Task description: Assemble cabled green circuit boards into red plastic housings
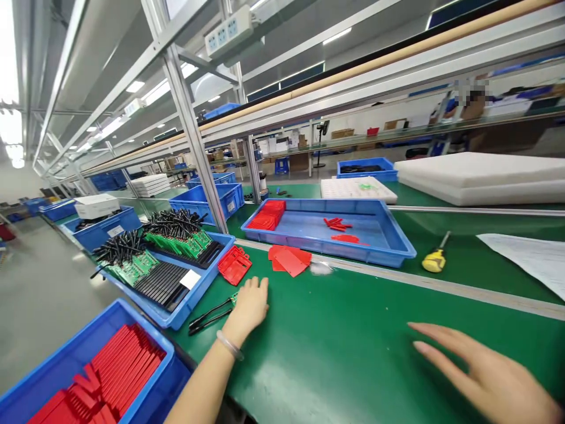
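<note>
My left hand, with a pale bracelet on its wrist, is over a small green circuit board with two black antennas. Its bent fingers close on the board and hide most of it. Right beyond it lies a red plastic housing. Several flat red plates are fanned out on the green tabletop, touching the shallow tray's front. At the lower right, my right hand hovers above the table, thumb and fingers apart, holding nothing.
A blue tray of boards and black parts stands left, above a blue bin of red pieces. The shallow blue tray holds red parts. A yellow screwdriver, paper and white foam sheets lie right. A metal post rises behind.
</note>
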Available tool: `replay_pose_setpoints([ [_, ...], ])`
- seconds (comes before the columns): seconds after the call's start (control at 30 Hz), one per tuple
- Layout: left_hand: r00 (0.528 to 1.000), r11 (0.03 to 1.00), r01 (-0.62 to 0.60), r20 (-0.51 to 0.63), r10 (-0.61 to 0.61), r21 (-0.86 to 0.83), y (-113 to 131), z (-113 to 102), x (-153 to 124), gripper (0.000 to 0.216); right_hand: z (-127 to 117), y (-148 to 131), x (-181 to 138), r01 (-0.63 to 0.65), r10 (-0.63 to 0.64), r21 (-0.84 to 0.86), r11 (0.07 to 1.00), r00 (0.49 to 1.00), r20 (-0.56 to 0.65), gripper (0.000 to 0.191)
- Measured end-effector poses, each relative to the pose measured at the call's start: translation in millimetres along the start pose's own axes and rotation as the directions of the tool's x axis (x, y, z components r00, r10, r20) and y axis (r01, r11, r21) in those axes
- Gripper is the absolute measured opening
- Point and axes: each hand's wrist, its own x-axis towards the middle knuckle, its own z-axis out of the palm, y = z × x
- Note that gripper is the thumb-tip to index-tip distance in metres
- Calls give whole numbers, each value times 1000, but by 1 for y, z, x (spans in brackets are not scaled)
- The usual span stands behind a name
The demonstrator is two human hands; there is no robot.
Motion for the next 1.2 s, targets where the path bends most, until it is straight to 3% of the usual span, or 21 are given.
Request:
replay_pose_setpoints([
  [0.03,997,997,71,-13,-71,35,-11,1,-4,58,9,-24,-2,-9,2,64,998,995,102,36],
  [0.13,982,977,189,-30,-187,97,-33,5,-16,51,25,-83,-8,-15,-35,194,981,967,253,38],
  [0.23,984,979,174,-48,-170,106,-34,5,-24,53,38,-117,-14,-11,-123,352,936,926,358,36],
  [0.3,990,991,121,-83,-117,48,-24,4,-25,57,49,-130,-19,-97,-170,503,859,872,459,37],
  [0.4,988,974,-33,-154,-3,-226,2,7,-17,62,67,-143,-26,-390,-183,681,620,772,609,54],
  [0.47,985,883,-140,-153,79,-448,22,13,-7,62,77,-151,-28,-546,-152,742,388,757,636,69],
  [0.53,984,801,-176,-106,140,-572,37,18,6,53,81,-158,-28,-620,-144,772,138,759,635,69],
  [0.63,990,820,-142,-83,115,-554,39,18,27,41,79,-162,-26,-651,-203,738,-178,758,620,45],
  [0.7,988,869,-95,-156,20,-486,22,14,42,43,74,-160,-23,-645,-205,701,-304,763,613,30],
  [0.77,962,902,-4,-249,-114,-431,-3,10,54,56,67,-154,-21,-625,-156,686,-373,771,618,24],
  [0.87,907,906,110,-331,-260,-409,-41,7,63,63,53,-145,-18,-582,-39,724,-370,789,613,24],
  [0.97,880,879,133,-354,-317,-458,-60,6,65,67,35,-140,-15,-557,74,793,-248,805,588,25],
  [1.1,877,775,67,-334,-347,-629,-49,2,66,76,15,-135,-12,-500,109,863,-76,856,505,38],
  [1.2,927,579,-36,-244,-285,-814,-18,1,66,70,10,-129,-11,-443,93,894,66,895,437,54],
])
